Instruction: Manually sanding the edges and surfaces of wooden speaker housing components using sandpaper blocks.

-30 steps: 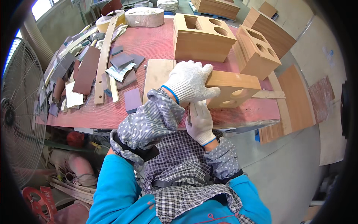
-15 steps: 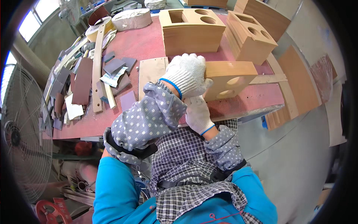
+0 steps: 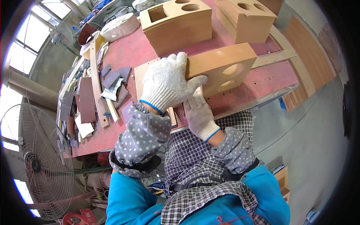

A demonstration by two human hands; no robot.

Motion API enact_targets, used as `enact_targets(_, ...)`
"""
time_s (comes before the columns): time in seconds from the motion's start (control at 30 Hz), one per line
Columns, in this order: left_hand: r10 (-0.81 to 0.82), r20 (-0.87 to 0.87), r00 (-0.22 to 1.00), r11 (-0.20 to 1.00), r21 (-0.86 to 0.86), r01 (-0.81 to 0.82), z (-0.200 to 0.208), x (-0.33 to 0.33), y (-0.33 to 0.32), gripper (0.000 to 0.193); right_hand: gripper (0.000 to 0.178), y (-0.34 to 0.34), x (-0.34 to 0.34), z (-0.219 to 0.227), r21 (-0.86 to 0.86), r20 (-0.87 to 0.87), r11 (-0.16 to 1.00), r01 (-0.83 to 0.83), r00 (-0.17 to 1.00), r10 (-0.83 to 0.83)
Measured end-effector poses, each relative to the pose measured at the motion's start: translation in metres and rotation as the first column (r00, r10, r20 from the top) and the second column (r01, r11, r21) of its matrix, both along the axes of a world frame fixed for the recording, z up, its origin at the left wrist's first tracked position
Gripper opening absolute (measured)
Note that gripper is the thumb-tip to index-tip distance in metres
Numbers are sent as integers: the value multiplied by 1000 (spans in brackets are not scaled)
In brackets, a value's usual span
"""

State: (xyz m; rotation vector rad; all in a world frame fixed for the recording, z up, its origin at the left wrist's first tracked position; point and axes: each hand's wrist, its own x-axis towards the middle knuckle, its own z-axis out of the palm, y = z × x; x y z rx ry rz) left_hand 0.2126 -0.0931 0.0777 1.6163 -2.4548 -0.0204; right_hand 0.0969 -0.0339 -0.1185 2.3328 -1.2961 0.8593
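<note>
A pale brown wooden block with round holes in its near face stands on the red bench. My left hand, in a white knit glove, grips its left end, with the thumb over the near face. Just below, my right hand, gloved too, has its fingers together against the block's lower left end. Its fingertips are partly hidden under my left hand, and whatever they may hold does not show. A light flat board lies left of my left hand.
Two larger wooden boxes with cut-outs, a left one and a right one, stand behind. Sanding sheets and a long wooden strip lie at left. A large fan stands beside the bench.
The view has shifted, and the bench things appear turned. My left hand still grips the block's end. My right hand stays low beside it, with its fingers showing more.
</note>
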Motion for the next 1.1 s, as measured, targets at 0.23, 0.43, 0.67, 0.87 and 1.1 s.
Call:
enact_targets(0.23, -11, -61, 998, 998, -62, 7, -2, 8, 3, 66, 16, -13, 7, 22, 261, -71, 964, -51, 995, 72)
enact_targets(0.43, -30, -46, 998, 996, -90, 26, -2, 9, 2, 66, 41, -18, 8, 71, 646, -162, 763, 6, 978, 129)
enact_targets(0.67, -33, -43, 999, 998, -62, 30, -5, 8, 1, 66, 52, 6, 7, 21, 320, -188, 946, 52, 982, 9)
enact_targets(0.87, -34, -30, 999, 991, -128, 30, -4, 6, 2, 66, 52, -31, 10, 84, 931, -169, 356, 84, 962, 216)
enact_targets(1.1, -51, -40, 998, 989, -142, 45, -8, 4, 1, 70, 55, 9, 7, 16, 348, -58, 937, 39, 998, -20)
